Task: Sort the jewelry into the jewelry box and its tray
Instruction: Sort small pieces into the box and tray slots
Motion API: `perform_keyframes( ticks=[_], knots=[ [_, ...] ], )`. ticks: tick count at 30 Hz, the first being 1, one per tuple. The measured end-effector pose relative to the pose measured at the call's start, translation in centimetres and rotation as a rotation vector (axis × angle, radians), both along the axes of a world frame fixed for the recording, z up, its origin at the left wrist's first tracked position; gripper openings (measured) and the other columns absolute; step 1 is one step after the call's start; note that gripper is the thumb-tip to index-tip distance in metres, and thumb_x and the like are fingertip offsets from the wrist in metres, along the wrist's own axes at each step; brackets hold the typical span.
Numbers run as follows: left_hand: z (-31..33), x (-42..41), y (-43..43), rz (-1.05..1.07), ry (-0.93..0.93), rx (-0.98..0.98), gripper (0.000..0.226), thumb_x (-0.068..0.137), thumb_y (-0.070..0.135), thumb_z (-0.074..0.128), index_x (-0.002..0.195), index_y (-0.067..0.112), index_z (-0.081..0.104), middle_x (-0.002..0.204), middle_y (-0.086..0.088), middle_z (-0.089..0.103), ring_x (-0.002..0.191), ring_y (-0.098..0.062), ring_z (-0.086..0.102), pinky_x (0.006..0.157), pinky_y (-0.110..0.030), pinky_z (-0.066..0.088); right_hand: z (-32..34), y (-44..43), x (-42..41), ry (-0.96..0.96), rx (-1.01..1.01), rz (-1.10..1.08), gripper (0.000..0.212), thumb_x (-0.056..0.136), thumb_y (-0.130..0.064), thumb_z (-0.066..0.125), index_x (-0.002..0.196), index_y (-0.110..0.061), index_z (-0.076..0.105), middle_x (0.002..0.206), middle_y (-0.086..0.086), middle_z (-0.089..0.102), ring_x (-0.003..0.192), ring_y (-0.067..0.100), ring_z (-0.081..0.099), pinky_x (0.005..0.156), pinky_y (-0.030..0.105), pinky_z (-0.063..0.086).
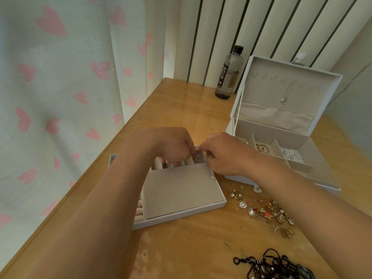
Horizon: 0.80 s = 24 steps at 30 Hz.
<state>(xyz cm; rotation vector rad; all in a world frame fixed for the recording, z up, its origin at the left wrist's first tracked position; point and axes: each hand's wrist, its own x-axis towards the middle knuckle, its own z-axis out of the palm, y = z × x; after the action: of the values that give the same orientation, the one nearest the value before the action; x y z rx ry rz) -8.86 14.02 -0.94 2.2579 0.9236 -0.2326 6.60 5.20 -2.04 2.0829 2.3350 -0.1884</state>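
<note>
Evidently, the left hand [171, 147] and right hand [223, 155] met over the far end of the tray [181, 218], fingers curled, pinching a small gold piece [193, 158] above its padded ring rolls. The tray was shallow and rectangular with a grey rim, and its near panel was beige fabric dotted with holes. The fabric-lined jewelry box [281, 127] stood just beside it, lid upright. Loose jewelry [269, 212] lay scattered on the glossy wooden table [181, 250], near the tray's right edge. Bare wood lay open toward the near edge.
</note>
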Motion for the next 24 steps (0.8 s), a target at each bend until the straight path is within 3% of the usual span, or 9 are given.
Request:
perform_keyframes(
  ticks=[2, 5, 18, 24],
  knots=[
    [-0.07, 0.1, -0.1, -0.005, 0.006, -0.01, 0.045, 0.093, 0.009, 0.047, 0.126, 0.033, 0.068, 0.079, -0.001, 0.07, 0.068, -0.017, 0.058, 0.061, -0.025, 0.049, -0.1, 0.03, 0.22, 0.018, 0.014, -0.011, 0.045, 0.094, -0.011, 0.046, 0.132, -0.026, 0.064, 0.11, 0.0, 0.06, 0.112, 0.02, 0.054, 0.087, 0.035, 0.049],
    [-0.2, 0.13, -0.16, 0.001, 0.007, -0.017, 0.046, 0.093, 0.008, 0.047, 0.124, 0.033, 0.069, 0.076, -0.002, 0.068, 0.067, -0.017, 0.058, 0.063, -0.026, 0.051, -0.13, 0.05, 0.21, 0.008, 0.0, -0.009, 0.043, 0.094, -0.012, 0.046, 0.131, -0.026, 0.064, 0.116, 0.001, 0.06, 0.114, 0.019, 0.053, 0.088, 0.034, 0.048],
    [-0.24, 0.01, 0.12, 0.008, -0.005, -0.006, 0.043, 0.093, 0.009, 0.048, 0.122, 0.032, 0.071, 0.075, 0.0, 0.069, 0.067, -0.015, 0.058, 0.058, -0.024, 0.048, -0.34, 0.24, 0.38, 0.01, 0.018, -0.001, 0.042, 0.094, -0.011, 0.047, 0.13, -0.024, 0.066, 0.116, 0.002, 0.062, 0.111, 0.02, 0.055, 0.081, 0.029, 0.044],
    [0.07, 0.01, -0.08, 0.026, -0.149, 0.108, 0.037, 0.09, 0.009, 0.05, 0.113, 0.025, 0.075, 0.084, 0.003, 0.071, 0.076, -0.015, 0.065, 0.068, -0.032, 0.056, -0.42, 0.11, 0.52, 0.039, 0.051, -0.028, 0.042, 0.09, -0.009, 0.046, 0.124, -0.019, 0.07, 0.116, 0.006, 0.066, 0.111, 0.021, 0.058, 0.087, 0.033, 0.05]
  ],
)
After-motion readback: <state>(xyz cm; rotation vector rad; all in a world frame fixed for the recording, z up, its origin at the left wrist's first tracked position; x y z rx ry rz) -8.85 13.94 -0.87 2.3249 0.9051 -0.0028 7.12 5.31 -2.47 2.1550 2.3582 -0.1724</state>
